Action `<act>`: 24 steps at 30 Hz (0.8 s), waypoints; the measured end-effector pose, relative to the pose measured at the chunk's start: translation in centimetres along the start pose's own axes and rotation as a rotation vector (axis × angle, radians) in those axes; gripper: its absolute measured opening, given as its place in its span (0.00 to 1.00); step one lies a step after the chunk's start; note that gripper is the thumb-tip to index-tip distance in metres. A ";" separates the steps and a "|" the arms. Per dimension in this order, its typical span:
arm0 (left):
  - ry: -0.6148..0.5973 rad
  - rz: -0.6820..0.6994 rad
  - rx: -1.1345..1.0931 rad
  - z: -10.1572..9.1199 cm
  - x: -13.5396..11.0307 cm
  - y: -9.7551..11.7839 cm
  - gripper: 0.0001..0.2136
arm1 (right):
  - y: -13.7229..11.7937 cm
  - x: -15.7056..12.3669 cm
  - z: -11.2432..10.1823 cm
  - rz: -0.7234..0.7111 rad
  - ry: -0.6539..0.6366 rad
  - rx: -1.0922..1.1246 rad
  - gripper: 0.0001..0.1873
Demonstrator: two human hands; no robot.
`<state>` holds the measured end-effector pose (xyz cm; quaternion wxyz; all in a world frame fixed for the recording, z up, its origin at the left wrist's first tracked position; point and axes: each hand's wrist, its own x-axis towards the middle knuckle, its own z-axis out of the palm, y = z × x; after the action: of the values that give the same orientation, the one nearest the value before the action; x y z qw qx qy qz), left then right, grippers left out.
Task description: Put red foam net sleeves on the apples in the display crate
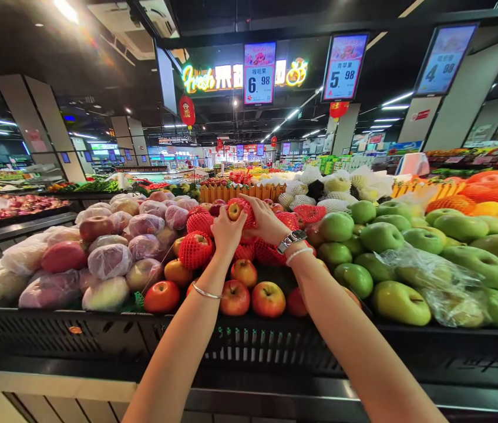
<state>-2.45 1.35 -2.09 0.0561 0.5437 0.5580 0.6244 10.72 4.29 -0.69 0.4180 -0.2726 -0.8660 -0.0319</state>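
Over the middle of the fruit display, both my hands are raised on one apple (234,211) that pokes out of a red foam net. My left hand (228,230) is closed round the apple from the left and below. My right hand (267,222), with a watch on its wrist, curls over the right side of the same netted apple; its fingertips are partly hidden. Below and around them lie bare red apples (268,299) and other apples in red foam nets (195,249).
Plastic-wrapped apples (110,261) are heaped on the left, green apples (381,236) on the right with a loose clear bag (445,282). A black crate wall (271,346) runs along the front. Price screens (259,73) hang overhead.
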 end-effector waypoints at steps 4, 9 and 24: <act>0.004 0.072 0.165 -0.2 -0.1 -0.1 0.17 | 0.2 0.0 -0.3 0.053 -0.029 -0.014 0.45; 0.016 0.156 0.079 -0.3 0.0 -0.6 0.19 | -0.2 0.1 -0.5 0.079 0.002 0.009 0.41; 0.061 0.052 -0.834 -1.1 1.5 0.8 0.39 | -2.1 0.2 0.4 0.190 0.049 0.939 0.39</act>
<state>-3.45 1.41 -0.34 0.2393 0.4697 0.2449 0.8137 9.32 2.72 -0.42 0.5172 -0.1313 -0.7480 0.3948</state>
